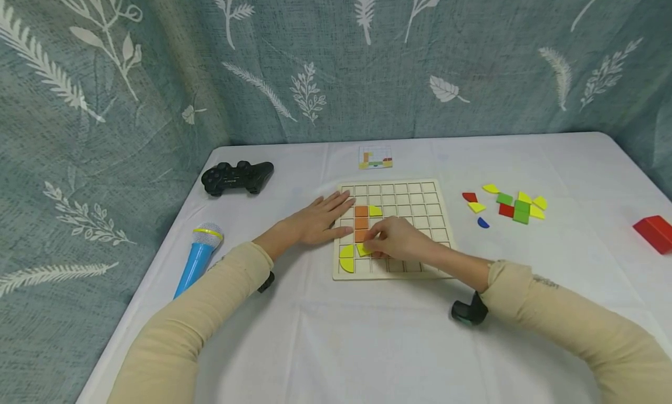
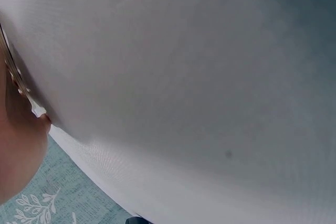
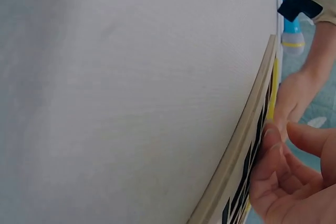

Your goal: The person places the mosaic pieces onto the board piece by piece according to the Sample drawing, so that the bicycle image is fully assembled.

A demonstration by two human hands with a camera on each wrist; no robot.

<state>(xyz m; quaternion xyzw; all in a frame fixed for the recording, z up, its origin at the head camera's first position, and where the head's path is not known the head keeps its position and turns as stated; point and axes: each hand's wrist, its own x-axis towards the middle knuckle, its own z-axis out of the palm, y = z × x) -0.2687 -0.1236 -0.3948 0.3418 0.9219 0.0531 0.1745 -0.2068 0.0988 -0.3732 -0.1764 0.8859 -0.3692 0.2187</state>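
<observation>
A wooden grid board (image 1: 445, 217) lies on the table in the head view. My left hand (image 1: 325, 220) rests on its left edge with the fingers spread. Over the lower left squares, my right hand (image 1: 396, 238) pinches a yellow tile (image 1: 362, 250) that sits tilted at the grid. Just above that tile, a column of orange squares (image 1: 361, 223) stands on the board, with a yellow quarter-round tile (image 1: 375, 210) beside the top one. A yellow square (image 1: 346, 251) and another yellow rounded tile (image 1: 347, 266) lie in the leftmost column. In the right wrist view, the right fingertips (image 3: 270, 135) are at the board's surface.
Loose red, green, yellow and blue tiles (image 1: 521, 206) lie right of the board. Behind it is a small pattern card (image 1: 375, 157). A black game controller (image 1: 237, 178) and a blue toy microphone (image 1: 196, 258) are at the left, a red block (image 1: 655, 234) at the far right.
</observation>
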